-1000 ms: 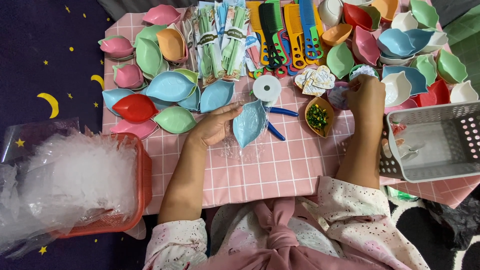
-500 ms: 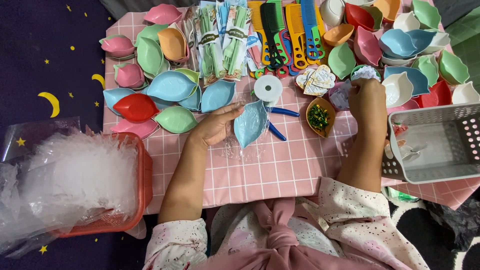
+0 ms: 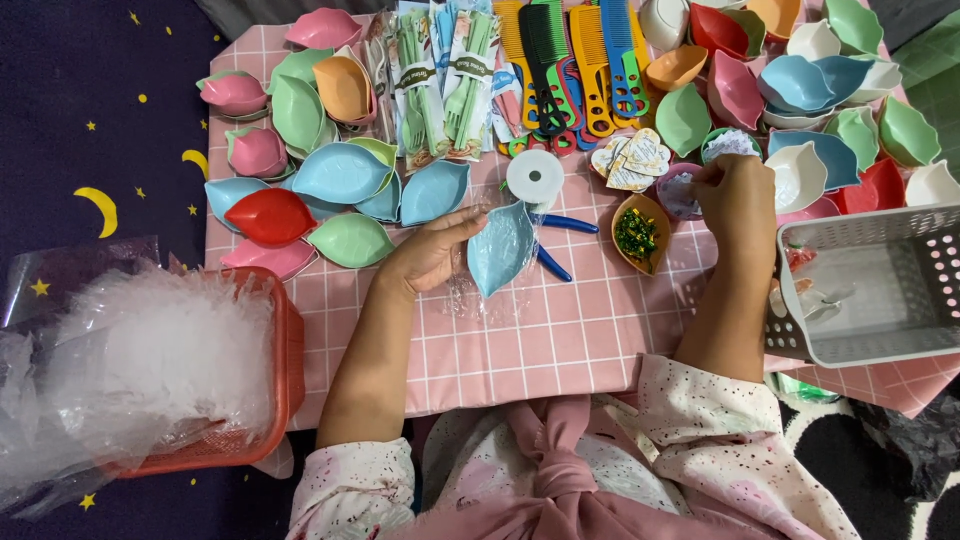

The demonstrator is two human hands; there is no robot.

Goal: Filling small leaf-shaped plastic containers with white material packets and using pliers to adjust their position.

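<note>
Only the right hand (image 3: 738, 200) had shifted since the earlier pictures: it sat a touch lower and its fingertips had drawn in over a small round dish (image 3: 680, 192) at about two o'clock from the centre of the table, where a second before they had been up by the white-filled green dish (image 3: 728, 143). Everything else had kept its place, which suggested the picking of a small piece was under way and not finished.

Nearest the body, the left hand (image 3: 428, 252) lay with its fingers stretched and slightly curled along the edge of a blue leaf-shaped bowl (image 3: 500, 247), steadying it inside a clear plastic wrapper (image 3: 480, 296) on the pink checked cloth (image 3: 560, 340). Whether the right fingers were pinching anything could not be told; they were bunched and pointed down into the dish.

Just beside that hand, at its eight o'clock, an orange bowl of green and gold bits (image 3: 635, 233) stood. Blue-handled pliers (image 3: 556, 245) and a white spool (image 3: 534, 176) lay past the blue bowl at twelve o'clock. Heart-shaped tags (image 3: 630, 160) were farther up, and combs (image 3: 580, 65) beyond them.
</note>
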